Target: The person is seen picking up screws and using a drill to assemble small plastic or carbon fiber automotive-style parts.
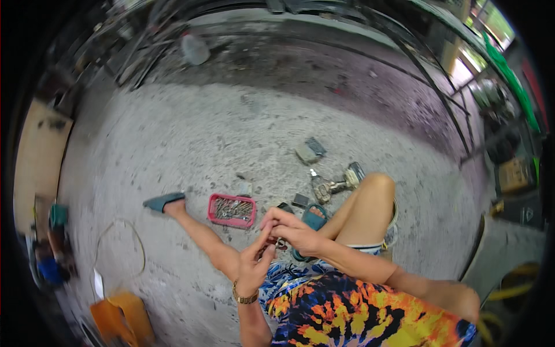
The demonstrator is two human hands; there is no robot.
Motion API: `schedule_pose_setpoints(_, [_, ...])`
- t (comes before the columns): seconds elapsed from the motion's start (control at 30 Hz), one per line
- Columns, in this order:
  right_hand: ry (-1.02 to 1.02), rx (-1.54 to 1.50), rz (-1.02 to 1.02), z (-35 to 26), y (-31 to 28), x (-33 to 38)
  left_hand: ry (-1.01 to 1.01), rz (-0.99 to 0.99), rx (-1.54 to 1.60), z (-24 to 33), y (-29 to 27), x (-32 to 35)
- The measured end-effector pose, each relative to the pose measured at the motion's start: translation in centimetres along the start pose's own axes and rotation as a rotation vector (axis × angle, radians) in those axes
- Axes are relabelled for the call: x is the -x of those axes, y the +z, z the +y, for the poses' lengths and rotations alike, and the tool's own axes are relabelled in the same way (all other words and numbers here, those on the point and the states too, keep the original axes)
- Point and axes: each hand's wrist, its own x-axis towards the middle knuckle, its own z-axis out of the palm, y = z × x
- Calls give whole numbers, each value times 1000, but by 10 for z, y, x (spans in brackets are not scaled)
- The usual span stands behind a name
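My left hand (256, 258) and my right hand (292, 232) meet in front of my lap, fingertips touching. Between them is a small shiny metal piece (280, 243) with a ring-like end and some dark red next to it. Fingers hide most of it, so its kind cannot be made out. Both hands are closed around it, the left with thumb and fingers pinched, the right with fingers curled over from above. Just beyond, on the floor, a pink tray (232, 223) holds many loose screws or bolts (231, 209).
A cordless drill (330, 187) lies by my right knee, with a grey block-shaped item (311, 150) beyond it. A small dark box (300, 200) sits near my sandal (315, 217). An orange plastic stool (122, 317) stands lower left. Metal frames (428, 69) line the far side.
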Motion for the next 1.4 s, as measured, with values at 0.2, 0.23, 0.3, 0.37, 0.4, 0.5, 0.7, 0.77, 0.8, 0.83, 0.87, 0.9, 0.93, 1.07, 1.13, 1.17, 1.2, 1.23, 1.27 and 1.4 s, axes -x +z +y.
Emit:
schedule_pose_setpoints(0.2, [-228,263,67,1,-35,-8,-106,397,239,-53,-1,4])
schedule_pose_setpoints(0.23, [-253,277,149,-21,-48,7,-143,400,271,-78,-10,6])
schedule_pose_setpoints(0.3, [-238,243,240,-65,-73,39,-193,395,286,-118,-24,9])
schedule_pose_setpoints(0.37, [-483,561,603,-84,-125,77,-364,426,276,-158,-30,6])
schedule_pose_setpoints(0.4, [-419,636,805,-102,-136,102,-418,385,292,-174,-34,6])
schedule_pose_setpoints(0.5, [-318,389,1235,-109,-194,167,-628,402,243,-236,-32,-8])
schedule_pose_setpoints(0.7, [-103,408,1047,-51,-216,106,-704,524,125,-343,-32,-8])
schedule_pose_setpoints(0.77, [47,549,801,-25,-222,57,-618,443,-64,-373,-49,5])
schedule_pose_setpoints(0.8, [114,587,689,-6,-228,34,-625,472,-63,-387,-55,16])
schedule_pose_setpoints(0.83, [126,527,600,15,-233,14,-637,451,-198,-397,-60,24])
schedule_pose_setpoints(0.87, [202,552,522,42,-246,-5,-642,431,-332,-402,-64,26])
schedule_pose_setpoints(0.9, [286,588,471,63,-261,-13,-610,455,-252,-403,-49,18])
schedule_pose_setpoints(0.93, [303,595,478,73,-267,-19,-623,449,-237,-400,-34,11])
schedule_pose_setpoints(1.07, [607,864,258,109,-256,-79,-635,499,-264,-394,-39,4])
schedule_pose_setpoints(1.13, [597,1151,146,125,-271,-94,-733,389,-399,-386,-32,-11])
schedule_pose_setpoints(1.17, [638,1232,59,133,-268,-109,-625,410,-676,-384,-37,-13])
schedule_pose_setpoints(1.2, [675,1313,-29,142,-266,-123,-633,428,-686,-381,-47,-15])
schedule_pose_setpoints(1.23, [757,1263,-65,149,-264,-139,-568,470,-662,-377,-58,-16])
schedule_pose_setpoints(1.27, [743,1265,-73,159,-264,-153,-489,506,-634,-370,-66,-23])
schedule_pose_setpoints(1.4, [344,1335,-173,201,-279,-177,-611,431,-308,-321,-86,-66])
